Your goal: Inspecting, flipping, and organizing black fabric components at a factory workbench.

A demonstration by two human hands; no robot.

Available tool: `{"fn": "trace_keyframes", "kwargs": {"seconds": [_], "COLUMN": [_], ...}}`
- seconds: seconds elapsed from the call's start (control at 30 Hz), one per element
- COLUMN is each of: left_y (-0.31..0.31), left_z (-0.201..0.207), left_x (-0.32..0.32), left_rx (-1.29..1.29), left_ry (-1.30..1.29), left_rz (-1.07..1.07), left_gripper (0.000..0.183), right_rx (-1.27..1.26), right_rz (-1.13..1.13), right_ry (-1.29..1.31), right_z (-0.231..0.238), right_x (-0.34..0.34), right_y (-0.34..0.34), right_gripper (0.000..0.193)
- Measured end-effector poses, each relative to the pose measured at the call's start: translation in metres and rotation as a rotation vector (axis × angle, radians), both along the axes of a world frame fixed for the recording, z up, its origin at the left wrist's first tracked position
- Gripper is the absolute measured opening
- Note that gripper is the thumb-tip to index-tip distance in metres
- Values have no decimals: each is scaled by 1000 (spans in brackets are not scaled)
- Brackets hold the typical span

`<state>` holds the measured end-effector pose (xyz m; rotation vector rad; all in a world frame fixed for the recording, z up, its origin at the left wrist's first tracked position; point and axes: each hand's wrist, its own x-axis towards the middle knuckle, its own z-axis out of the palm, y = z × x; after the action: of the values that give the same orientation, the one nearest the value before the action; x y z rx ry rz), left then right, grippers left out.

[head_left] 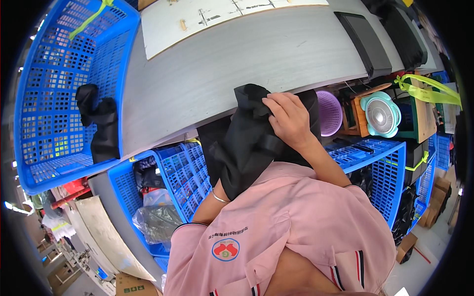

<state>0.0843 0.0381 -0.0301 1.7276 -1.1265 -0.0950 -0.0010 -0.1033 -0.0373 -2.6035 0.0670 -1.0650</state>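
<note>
A piece of black cloth (pixel 247 143), creased and folded, hangs over the near edge of the grey table (pixel 237 54) and down in front of my body. My right hand (pixel 290 119) closes its fingers on the cloth's upper right edge. From the lower left, my left forearm (pixel 207 209), with a thin light bracelet at the wrist, goes in under the cloth. The cloth covers my left hand, so its fingers do not show. More black material lies across my lap.
At the left stands a large blue plastic basket (pixel 54 171) holding black pieces. More blue crates flank me below the table, one with clear plastic bags (pixel 157 224). To the right are a purple basket (pixel 330 113), a small teal fan (pixel 380 114) and a flat black case (pixel 364 42).
</note>
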Motion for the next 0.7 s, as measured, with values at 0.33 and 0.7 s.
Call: {"fn": "trace_keyframes", "kwargs": {"seconds": [0.33, 0.7], "left_y": [49, 11], "left_z": [-17, -68], "left_x": [63, 42], "left_rx": [145, -185], "left_ry": [795, 969], "left_rz": [-173, -46], "left_gripper": [50, 46], "right_rx": [695, 536], "right_rz": [618, -51], "right_ry": [275, -149], "right_z": [49, -1], "right_x": [-22, 89], "right_y": [-62, -140], "right_gripper": [7, 25]}}
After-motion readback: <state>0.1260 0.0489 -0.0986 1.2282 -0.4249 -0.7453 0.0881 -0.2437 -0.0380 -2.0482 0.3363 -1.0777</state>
